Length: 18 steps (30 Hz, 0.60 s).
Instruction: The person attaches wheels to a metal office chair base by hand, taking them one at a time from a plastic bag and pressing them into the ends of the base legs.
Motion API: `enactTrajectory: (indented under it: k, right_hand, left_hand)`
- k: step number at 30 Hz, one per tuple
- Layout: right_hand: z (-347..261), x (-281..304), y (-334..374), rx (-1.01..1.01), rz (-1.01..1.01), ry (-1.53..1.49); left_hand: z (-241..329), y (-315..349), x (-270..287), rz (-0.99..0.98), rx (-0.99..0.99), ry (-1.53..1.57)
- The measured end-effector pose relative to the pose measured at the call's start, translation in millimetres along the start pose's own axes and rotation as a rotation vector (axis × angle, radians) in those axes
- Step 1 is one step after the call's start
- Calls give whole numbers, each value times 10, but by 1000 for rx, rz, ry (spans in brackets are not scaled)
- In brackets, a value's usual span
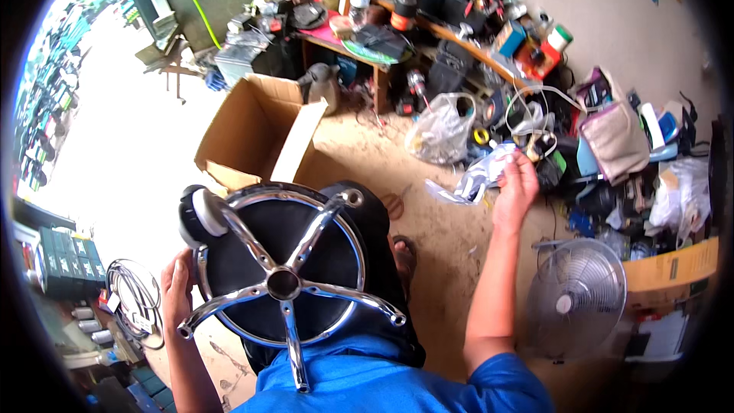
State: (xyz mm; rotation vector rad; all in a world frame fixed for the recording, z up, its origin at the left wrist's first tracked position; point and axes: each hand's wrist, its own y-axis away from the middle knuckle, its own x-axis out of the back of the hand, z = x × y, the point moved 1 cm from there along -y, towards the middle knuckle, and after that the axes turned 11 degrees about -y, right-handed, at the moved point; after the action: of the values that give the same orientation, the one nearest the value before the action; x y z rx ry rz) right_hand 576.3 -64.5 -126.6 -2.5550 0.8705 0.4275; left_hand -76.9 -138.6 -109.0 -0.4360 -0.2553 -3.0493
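An upturned swivel stool lies across my lap, its round black seat (321, 233) edged by a chrome ring. Several chrome legs (310, 241) spread from a central hub (284, 284). One caster wheel (205, 216), black and light grey, sits on the far-left leg; the other leg ends show no wheel. My left hand (177, 284) is at the stool's left rim, fingers partly bent against it. Out to the right, my raised right hand (520, 183) pinches a crumpled clear plastic bag (475, 177). What the bag contains, I cannot make out.
Ahead stands an open cardboard box (248, 126). A cluttered workbench (382, 69) spans the back. On the right are a heap of bags and tools and a round fan (577, 298). Coiled cable (134, 298) lies left. A plastic carrier bag (443, 130) rests on the floor.
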Motion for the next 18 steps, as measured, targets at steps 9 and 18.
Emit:
enactTrajectory:
  k: [9, 18]
  right_hand:
    - [-2122, -2666, 14, 106, -554, -396]
    - [-2204, -4744, 474, -415, -917, -628]
  left_hand:
    - [874, -538, 125, 232, -327, 266]
    - [1480, -1203, -21, -431, -680, 655]
